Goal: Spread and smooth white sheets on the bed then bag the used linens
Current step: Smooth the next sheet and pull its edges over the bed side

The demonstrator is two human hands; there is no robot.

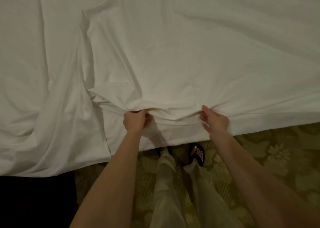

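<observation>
A white sheet (190, 54) covers the bed and fills the upper two thirds of the view, with long creases running across it. Its near edge hangs over the side of the bed in front of me. My left hand (134, 121) grips a bunched fold of the sheet at that edge. My right hand (213, 119) pinches the same edge a little to the right, thumb on top. A second layer of white sheet (34, 89) lies wrinkled on the left, partly under the first one.
Below the bed edge lies a green carpet with a floral pattern (277, 155). My legs in pale trousers and a foot in a black sandal (197, 155) stand close to the bed. A dark shape (34, 201) fills the lower left corner.
</observation>
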